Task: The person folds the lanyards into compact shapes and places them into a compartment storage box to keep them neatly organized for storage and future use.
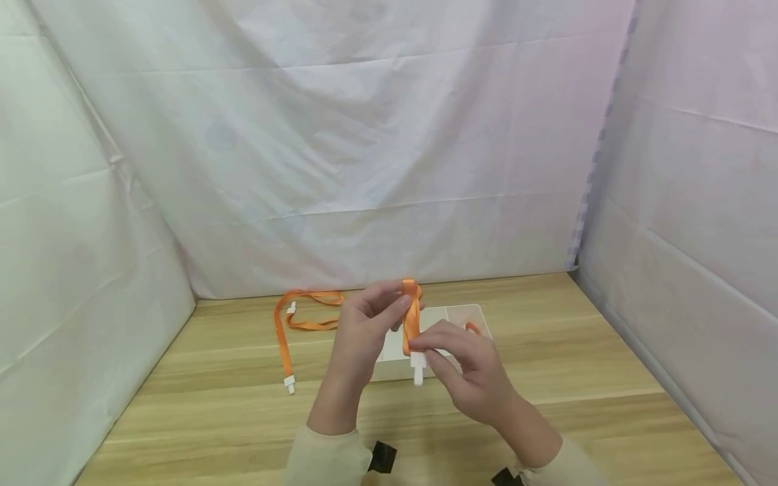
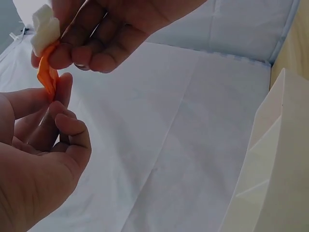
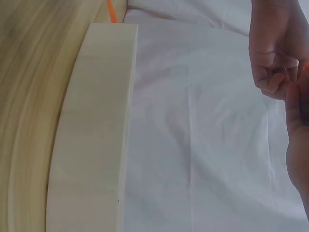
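1. Our left hand (image 1: 355, 334) pinched the folded orange lanyard (image 1: 410, 324) up top, our right hand (image 1: 477, 371) its bottom by the white clip (image 1: 418, 368).
2. Looked mid-fold tbh; next probably called for keeping those loops snug.
3. We had it off the desk (image 1: 231, 418); the box (image 1: 392, 371) sat near the back edge, more orange strap (image 1: 281, 334) toward the back-left corner.

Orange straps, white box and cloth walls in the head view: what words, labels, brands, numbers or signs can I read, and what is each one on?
None can be read.
The folded orange strap and its white clip show no lettering; any tiny print would be too small to tell.
Likewise the loose orange strap, white box and white cloth.
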The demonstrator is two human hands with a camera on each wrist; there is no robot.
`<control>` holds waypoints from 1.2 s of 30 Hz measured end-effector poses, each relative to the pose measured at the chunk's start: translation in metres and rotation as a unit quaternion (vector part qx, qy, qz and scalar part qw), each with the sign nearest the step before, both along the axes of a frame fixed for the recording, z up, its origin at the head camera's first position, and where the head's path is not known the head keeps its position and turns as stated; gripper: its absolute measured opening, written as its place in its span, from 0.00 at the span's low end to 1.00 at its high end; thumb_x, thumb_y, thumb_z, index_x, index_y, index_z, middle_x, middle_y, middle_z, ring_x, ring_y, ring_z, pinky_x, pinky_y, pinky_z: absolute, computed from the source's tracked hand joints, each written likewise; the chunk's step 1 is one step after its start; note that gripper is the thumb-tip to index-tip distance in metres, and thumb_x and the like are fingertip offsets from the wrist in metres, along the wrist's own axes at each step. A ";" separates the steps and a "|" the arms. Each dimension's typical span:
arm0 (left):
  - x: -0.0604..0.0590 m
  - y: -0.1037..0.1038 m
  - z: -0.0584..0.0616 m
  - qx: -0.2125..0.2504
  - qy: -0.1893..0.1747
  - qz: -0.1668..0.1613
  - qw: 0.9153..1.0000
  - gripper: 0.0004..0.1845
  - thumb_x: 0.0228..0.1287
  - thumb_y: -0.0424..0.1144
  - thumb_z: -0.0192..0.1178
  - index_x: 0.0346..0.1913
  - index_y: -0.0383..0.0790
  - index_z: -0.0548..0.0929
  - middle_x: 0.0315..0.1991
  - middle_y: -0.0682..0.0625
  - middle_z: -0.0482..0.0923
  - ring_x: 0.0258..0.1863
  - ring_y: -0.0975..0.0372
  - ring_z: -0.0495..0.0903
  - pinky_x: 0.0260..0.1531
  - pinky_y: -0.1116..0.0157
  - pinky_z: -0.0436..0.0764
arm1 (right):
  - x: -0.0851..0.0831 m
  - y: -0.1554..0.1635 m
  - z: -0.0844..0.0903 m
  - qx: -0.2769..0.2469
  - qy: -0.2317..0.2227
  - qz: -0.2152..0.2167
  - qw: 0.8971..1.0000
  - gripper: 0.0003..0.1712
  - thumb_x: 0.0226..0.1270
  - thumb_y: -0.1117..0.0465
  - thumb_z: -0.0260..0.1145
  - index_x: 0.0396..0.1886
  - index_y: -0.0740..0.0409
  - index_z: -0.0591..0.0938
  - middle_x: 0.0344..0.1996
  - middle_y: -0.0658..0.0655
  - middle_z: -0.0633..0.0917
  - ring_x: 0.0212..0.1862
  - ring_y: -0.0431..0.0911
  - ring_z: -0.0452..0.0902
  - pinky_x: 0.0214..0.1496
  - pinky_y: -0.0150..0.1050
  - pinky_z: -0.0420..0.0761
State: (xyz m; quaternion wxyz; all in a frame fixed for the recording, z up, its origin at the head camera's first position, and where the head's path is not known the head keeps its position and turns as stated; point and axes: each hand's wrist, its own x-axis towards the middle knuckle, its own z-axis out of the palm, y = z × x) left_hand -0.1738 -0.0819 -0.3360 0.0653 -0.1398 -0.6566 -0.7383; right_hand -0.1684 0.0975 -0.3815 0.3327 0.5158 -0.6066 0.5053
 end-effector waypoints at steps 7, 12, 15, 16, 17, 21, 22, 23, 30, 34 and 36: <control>0.004 0.001 0.002 0.030 0.015 -0.040 0.999 0.14 0.76 0.31 0.62 0.58 0.27 0.85 0.37 0.52 0.93 0.32 0.64 0.80 0.36 0.70 0.76 | -0.001 0.005 0.009 0.027 0.094 -0.045 0.994 0.10 0.72 0.76 0.63 0.46 0.67 0.88 0.37 0.59 0.88 0.39 0.47 0.83 0.45 0.31 0.84; 0.009 0.006 0.004 0.052 0.001 -0.045 0.998 0.14 0.77 0.31 0.61 0.59 0.29 0.85 0.37 0.54 0.92 0.28 0.64 0.73 0.34 0.70 0.73 | -0.002 0.003 0.012 0.025 0.169 -0.124 0.977 0.13 0.80 0.70 0.59 0.43 0.63 0.90 0.36 0.58 0.80 0.37 0.47 0.77 0.37 0.29 0.77; 0.011 0.008 0.002 0.072 -0.008 -0.058 0.996 0.11 0.77 0.32 0.60 0.56 0.35 0.86 0.37 0.54 0.91 0.27 0.65 0.76 0.32 0.71 0.77 | -0.003 0.003 0.010 0.027 0.186 -0.148 0.971 0.14 0.81 0.70 0.57 0.44 0.62 0.90 0.36 0.59 0.77 0.38 0.48 0.75 0.36 0.30 0.74; 0.011 0.008 0.002 0.077 -0.011 -0.062 0.995 0.11 0.77 0.32 0.60 0.56 0.37 0.87 0.37 0.55 0.90 0.28 0.65 0.77 0.32 0.71 0.78 | -0.003 0.003 0.010 0.030 0.191 -0.156 0.969 0.14 0.81 0.70 0.57 0.45 0.61 0.90 0.36 0.59 0.77 0.38 0.48 0.74 0.36 0.29 0.73; 0.011 0.009 0.001 0.082 -0.015 -0.064 0.994 0.10 0.77 0.32 0.60 0.55 0.38 0.87 0.37 0.55 0.90 0.29 0.65 0.78 0.31 0.71 0.78 | -0.003 0.003 0.009 0.032 0.194 -0.162 0.967 0.14 0.81 0.69 0.57 0.45 0.62 0.89 0.36 0.59 0.78 0.38 0.48 0.75 0.36 0.29 0.74; 0.011 0.009 0.001 0.094 -0.020 -0.064 0.993 0.12 0.78 0.32 0.59 0.57 0.37 0.86 0.38 0.54 0.90 0.38 0.64 0.86 0.31 0.70 0.80 | -0.001 0.004 0.010 0.034 0.199 -0.166 0.965 0.09 0.80 0.68 0.59 0.42 0.68 0.85 0.35 0.59 0.80 0.36 0.47 0.76 0.36 0.30 0.78; 0.011 0.008 0.001 0.096 -0.021 -0.063 0.993 0.11 0.78 0.32 0.59 0.57 0.38 0.86 0.39 0.54 0.90 0.40 0.64 0.87 0.32 0.70 0.80 | 0.000 0.004 0.011 0.034 0.201 -0.163 0.965 0.09 0.79 0.69 0.59 0.39 0.69 0.84 0.34 0.59 0.80 0.36 0.48 0.76 0.37 0.31 0.79; 0.011 0.008 0.001 0.099 -0.021 -0.063 0.993 0.11 0.78 0.32 0.58 0.56 0.40 0.87 0.39 0.54 0.89 0.42 0.64 0.88 0.32 0.69 0.81 | 0.000 0.004 0.012 0.034 0.205 -0.159 0.965 0.09 0.79 0.69 0.60 0.37 0.69 0.83 0.34 0.59 0.81 0.36 0.48 0.77 0.39 0.32 0.81; 0.013 0.008 0.003 0.113 -0.025 -0.067 0.991 0.12 0.78 0.31 0.58 0.51 0.50 0.89 0.40 0.53 0.89 0.41 0.65 0.87 0.31 0.70 0.81 | -0.001 0.004 0.016 0.046 0.231 -0.137 0.962 0.08 0.74 0.72 0.58 0.33 0.68 0.80 0.33 0.59 0.81 0.36 0.48 0.78 0.39 0.32 0.82; 0.014 0.008 0.004 0.121 -0.027 -0.076 0.989 0.13 0.78 0.31 0.58 0.52 0.50 0.89 0.41 0.54 0.89 0.43 0.64 0.88 0.31 0.69 0.81 | -0.001 0.004 0.010 0.035 0.178 -0.079 0.980 0.07 0.64 0.77 0.55 0.38 0.73 0.79 0.36 0.62 0.83 0.40 0.50 0.81 0.46 0.34 0.84; 0.015 0.008 0.005 0.122 -0.029 -0.080 0.989 0.13 0.79 0.31 0.58 0.52 0.50 0.89 0.41 0.54 0.88 0.43 0.64 0.87 0.31 0.69 0.81 | 0.000 0.003 0.006 0.015 0.119 -0.031 0.992 0.11 0.57 0.80 0.55 0.40 0.77 0.77 0.38 0.64 0.82 0.43 0.51 0.81 0.52 0.34 0.85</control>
